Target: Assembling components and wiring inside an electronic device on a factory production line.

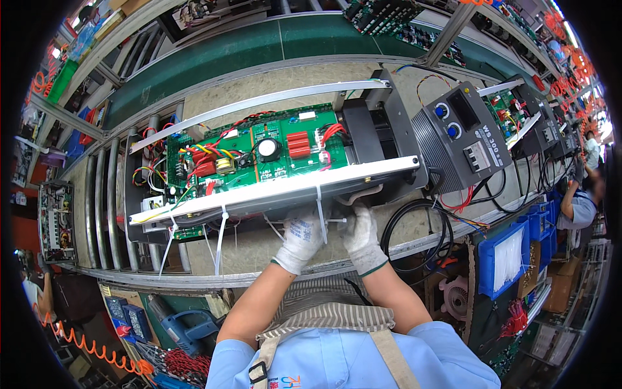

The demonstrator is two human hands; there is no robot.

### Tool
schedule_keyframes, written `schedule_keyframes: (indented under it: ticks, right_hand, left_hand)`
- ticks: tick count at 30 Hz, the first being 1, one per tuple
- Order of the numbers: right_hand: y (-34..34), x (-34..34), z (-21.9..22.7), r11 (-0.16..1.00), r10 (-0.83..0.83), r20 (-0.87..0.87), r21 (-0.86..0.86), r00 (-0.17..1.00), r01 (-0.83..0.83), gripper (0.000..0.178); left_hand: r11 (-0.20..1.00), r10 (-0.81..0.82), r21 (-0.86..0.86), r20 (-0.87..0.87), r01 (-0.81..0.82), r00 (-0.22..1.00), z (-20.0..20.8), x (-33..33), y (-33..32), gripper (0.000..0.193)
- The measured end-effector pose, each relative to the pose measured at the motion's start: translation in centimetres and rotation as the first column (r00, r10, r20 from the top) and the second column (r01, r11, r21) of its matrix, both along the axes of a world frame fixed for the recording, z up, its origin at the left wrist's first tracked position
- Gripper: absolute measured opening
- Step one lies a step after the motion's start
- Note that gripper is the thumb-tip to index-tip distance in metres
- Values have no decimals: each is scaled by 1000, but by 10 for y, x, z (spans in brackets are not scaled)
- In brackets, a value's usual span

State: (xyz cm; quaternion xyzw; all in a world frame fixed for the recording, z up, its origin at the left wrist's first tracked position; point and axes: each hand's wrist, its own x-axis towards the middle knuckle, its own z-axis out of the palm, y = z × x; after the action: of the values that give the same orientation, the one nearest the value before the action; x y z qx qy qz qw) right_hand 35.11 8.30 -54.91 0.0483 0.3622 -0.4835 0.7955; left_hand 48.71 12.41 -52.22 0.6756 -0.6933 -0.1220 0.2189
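Observation:
An open welding machine chassis (259, 181) lies before me, its green circuit board (304, 133) exposed between two white metal rails. Both my hands wear white gloves and work low at its near side, under the near rail (278, 188). My left hand (302, 241) has curled fingers, their tips hidden in the chassis's shadow. Beside it, my right hand (363, 240) is closed near a loop of grey cable (363, 194); what it grips is hidden. A white cable tie (321, 217) hangs from the rail in front of my left hand. Another cable tie (221, 240) dangles further left.
A grey front panel (460, 133) with two blue knobs stands right of the chassis. Coiled black cable (414, 236) lies near my right hand. Metal rollers (107, 201) are at left. Blue bins (502, 259) hang below the bench at right. Co-workers are at both sides.

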Motion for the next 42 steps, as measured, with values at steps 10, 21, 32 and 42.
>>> schedule_keyframes:
  ticks: [10, 21, 32, 42]
  right_hand:
    - [8, -34, 34, 771, -83, -829, -406, 553, -492, 8]
    - [10, -30, 41, 846, 91, -614, -369, 784, -386, 17]
    - [16, -34, 45, 857, -33, -720, -377, 693, -351, 12]
    - [17, -44, 57, 830, -47, -763, -388, 645, -399, 12]
  left_hand:
    - [957, -241, 106, -228, 270, 943, 2, 6, -10, 27]
    - [983, -86, 115, -387, 140, 918, -28, 11, 4, 27]
    - [988, 121, 141, -441, -64, 889, 0, -17, 9, 28]
    - [991, 21, -124, -244, -53, 970, -46, -24, -13, 39]
